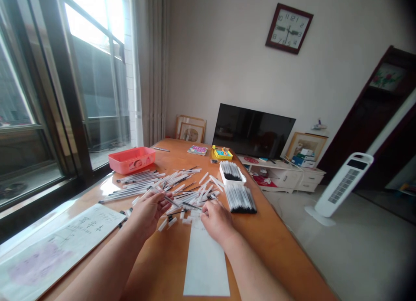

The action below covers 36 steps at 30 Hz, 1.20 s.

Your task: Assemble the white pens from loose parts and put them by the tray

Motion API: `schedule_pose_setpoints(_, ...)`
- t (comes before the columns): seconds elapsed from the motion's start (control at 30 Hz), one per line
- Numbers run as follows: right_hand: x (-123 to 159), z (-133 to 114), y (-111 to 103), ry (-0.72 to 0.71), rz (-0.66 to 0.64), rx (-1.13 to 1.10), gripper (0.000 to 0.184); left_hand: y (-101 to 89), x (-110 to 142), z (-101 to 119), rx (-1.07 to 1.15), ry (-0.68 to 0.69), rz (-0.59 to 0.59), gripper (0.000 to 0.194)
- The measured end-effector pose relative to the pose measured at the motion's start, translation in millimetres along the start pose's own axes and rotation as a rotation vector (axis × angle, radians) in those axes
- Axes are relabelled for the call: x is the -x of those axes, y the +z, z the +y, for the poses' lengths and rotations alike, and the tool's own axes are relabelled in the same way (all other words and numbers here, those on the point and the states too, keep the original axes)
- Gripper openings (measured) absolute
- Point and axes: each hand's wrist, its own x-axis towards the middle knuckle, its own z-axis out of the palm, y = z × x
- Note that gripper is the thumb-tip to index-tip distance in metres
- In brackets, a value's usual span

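Observation:
My left hand [152, 207] is closed on a slim, clear pen barrel [173, 201] that points right and toward me. Between the fingertips of my right hand [217, 218] is a thin, dark pen refill [191, 205], its far end close to the barrel. Whether the two touch I cannot tell. Loose pen parts and white caps [208, 189] lie scattered behind and beneath my hands. Below my right hand is a strip of white paper [207, 262].
A red plastic basket [131, 161] stands at the back left. On the right are a white tray [244, 181] of pens and a stacked row of black-ended pens [241, 200]. A notebook [65, 249] lies at the left. The table edge [286, 227] runs along the right.

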Motion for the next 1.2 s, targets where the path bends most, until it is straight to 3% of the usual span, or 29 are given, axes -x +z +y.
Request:
schedule_pose_setpoints(0.27,2,3,-12,0.07,0.024,-0.064,0.006,-0.5,0,1,-0.011,0.001,0.001,0.01)
schedule_pose_setpoints(0.53,7,-7,-10,0.054,-0.056,-0.579,0.006,1.0,2,2,0.055,-0.002,-0.022,0.011)
schedule_pose_setpoints(0.83,12,-25,-10,0.165,-0.301,-1.023,0.022,6.8,12,4,0.075,-0.028,-0.082,0.01)
schedule_pose_setpoints(1.2,12,-31,-19,0.208,-0.339,-1.132,0.041,10.4,17,4,0.06,-0.037,-0.117,0.011)
